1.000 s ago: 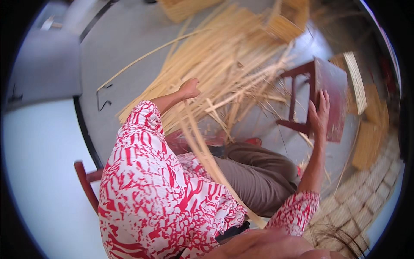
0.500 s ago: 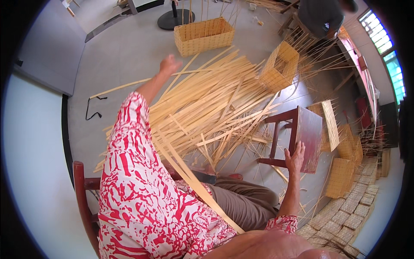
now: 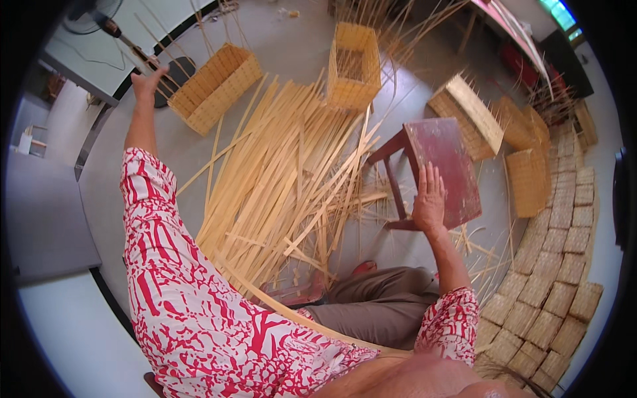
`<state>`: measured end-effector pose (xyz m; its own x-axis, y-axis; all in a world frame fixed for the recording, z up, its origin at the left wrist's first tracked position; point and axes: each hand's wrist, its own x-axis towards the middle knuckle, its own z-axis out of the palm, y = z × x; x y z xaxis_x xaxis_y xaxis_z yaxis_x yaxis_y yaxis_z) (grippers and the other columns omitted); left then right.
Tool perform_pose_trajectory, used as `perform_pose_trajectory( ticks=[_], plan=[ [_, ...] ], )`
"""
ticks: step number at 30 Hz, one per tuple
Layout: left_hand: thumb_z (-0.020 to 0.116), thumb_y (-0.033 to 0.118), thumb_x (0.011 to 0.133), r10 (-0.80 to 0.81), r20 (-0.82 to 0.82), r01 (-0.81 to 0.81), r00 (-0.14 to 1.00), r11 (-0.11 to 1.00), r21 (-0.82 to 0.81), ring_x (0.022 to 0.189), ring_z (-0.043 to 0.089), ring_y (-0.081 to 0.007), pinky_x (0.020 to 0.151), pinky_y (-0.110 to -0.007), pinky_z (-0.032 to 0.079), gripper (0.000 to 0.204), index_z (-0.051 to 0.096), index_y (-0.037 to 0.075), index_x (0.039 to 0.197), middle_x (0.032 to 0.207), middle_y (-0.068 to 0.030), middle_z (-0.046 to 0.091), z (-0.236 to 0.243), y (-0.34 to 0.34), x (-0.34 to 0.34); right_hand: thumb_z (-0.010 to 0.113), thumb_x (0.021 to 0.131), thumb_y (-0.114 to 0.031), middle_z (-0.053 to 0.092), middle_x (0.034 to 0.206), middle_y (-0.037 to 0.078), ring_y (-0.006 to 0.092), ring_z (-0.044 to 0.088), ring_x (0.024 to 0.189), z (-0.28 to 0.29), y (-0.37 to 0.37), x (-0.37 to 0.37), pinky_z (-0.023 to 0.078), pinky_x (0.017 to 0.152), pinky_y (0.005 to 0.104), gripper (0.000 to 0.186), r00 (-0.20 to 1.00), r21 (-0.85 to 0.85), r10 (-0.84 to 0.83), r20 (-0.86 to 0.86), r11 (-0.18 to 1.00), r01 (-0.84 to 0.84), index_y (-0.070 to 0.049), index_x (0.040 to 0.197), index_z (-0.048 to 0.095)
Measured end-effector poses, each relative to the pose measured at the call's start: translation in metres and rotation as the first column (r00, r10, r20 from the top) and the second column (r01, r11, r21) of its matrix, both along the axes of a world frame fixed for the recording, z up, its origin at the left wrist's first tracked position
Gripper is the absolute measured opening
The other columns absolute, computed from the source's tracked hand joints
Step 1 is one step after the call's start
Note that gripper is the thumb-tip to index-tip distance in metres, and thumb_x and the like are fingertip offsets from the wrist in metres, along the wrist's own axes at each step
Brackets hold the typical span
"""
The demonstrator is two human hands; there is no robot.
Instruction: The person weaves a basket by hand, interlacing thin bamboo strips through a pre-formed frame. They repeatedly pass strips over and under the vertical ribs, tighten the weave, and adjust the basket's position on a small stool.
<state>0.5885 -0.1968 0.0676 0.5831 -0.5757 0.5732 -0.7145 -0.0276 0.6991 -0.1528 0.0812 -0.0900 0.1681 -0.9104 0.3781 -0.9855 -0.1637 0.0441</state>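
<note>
My left hand [image 3: 147,81] is stretched far out at the upper left, thumb and fingers apart. It is beside the tall stakes of a rectangular woven basket [image 3: 229,91]; whether it touches one is hard to tell. My right hand [image 3: 430,199] lies open and flat on the worn top of a dark red wooden stool [image 3: 448,146]. A thick spread of long pale bamboo strips [image 3: 265,179] covers the floor between my arms. One bent strip [image 3: 265,300] curves across my lap.
A second woven basket [image 3: 355,93] with tall stakes stands past the strips. More woven pieces [image 3: 468,116] lean beyond the stool. Rows of small woven blocks [image 3: 544,265] cover the floor at right. A standing fan [image 3: 99,20] is at the upper left.
The view has turned left. My left arm has reached farther forward, bringing the hand up to the basket's stakes. My right hand has stayed on the stool.
</note>
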Motion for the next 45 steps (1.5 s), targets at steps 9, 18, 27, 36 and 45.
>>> perform_pose_trajectory(
  ticks=[9, 18, 27, 36, 45],
  plan=[
    [0.085, 0.046, 0.071, -0.262, -0.177, 0.290, 0.949, 0.945, 0.152, 0.109, 0.065, -0.0267, 0.082, -0.038, 0.049, 0.109, 0.026, 0.007, 0.154, 0.131, -0.0149, 0.061, 0.013, -0.028, -0.040, 0.052, 0.078, 0.004, 0.027, 0.159, 0.016, 0.0336, 0.023, 0.149, 0.000, 0.016, 0.025, 0.019, 0.121, 0.0453, 0.081, 0.999, -0.026, -0.044, 0.003, 0.999, 0.044, -0.004, 0.154, 0.025],
    [0.051, 0.034, 0.096, -0.105, 0.479, 0.098, 0.872, 0.994, 0.040, 0.088, 0.066, -0.0420, 0.077, -0.051, 0.052, 0.034, 0.075, 0.011, 0.100, 0.089, -0.0205, 0.071, -0.065, -0.032, -0.057, 0.049, 0.079, 0.004, 0.027, 0.160, 0.015, 0.0320, 0.023, 0.149, 0.007, 0.005, 0.029, 0.019, 0.121, 0.0449, 0.077, 0.999, -0.036, -0.034, 0.023, 0.999, 0.035, -0.006, 0.152, 0.028],
    [0.082, 0.038, 0.070, 0.400, 0.115, -0.406, 0.909, 0.792, 0.457, 0.111, 0.059, -0.0349, 0.090, -0.051, 0.051, 0.069, 0.055, 0.001, 0.122, 0.121, -0.0211, 0.059, -0.050, -0.001, -0.035, 0.053, 0.076, 0.003, 0.029, 0.157, 0.020, 0.0364, 0.023, 0.148, 0.033, -0.009, 0.044, 0.020, 0.121, 0.0462, 0.079, 0.995, 0.008, 0.029, 0.097, 1.000, -0.030, -0.001, 0.151, 0.028],
    [0.070, 0.032, 0.089, -0.713, -0.448, 0.782, 0.539, 0.226, 0.581, 0.106, 0.064, -0.0249, 0.084, -0.036, 0.058, 0.064, 0.049, 0.000, 0.140, 0.119, -0.0140, 0.064, -0.023, 0.066, -0.269, 0.070, 0.082, -0.031, 0.028, 0.158, 0.021, 0.0377, 0.022, 0.148, 0.005, -0.062, 0.018, 0.019, 0.121, 0.0474, 0.084, 0.927, 0.427, -0.120, 0.355, 0.903, -0.047, -0.005, 0.152, 0.031],
    [0.070, 0.043, 0.090, -0.875, -0.477, 0.980, 0.082, -0.015, 0.197, 0.104, 0.064, -0.0255, 0.084, -0.034, 0.058, 0.078, 0.040, -0.005, 0.143, 0.117, -0.0197, 0.061, 0.036, 0.062, -0.445, 0.064, 0.093, -0.016, 0.063, 0.126, 0.020, 0.0310, 0.066, 0.106, 0.096, -0.002, 0.042, 0.053, 0.089, 0.0379, 0.052, 0.614, 0.250, 0.018, 0.789, 0.903, -0.348, -0.007, 0.142, 0.048]
  ],
)
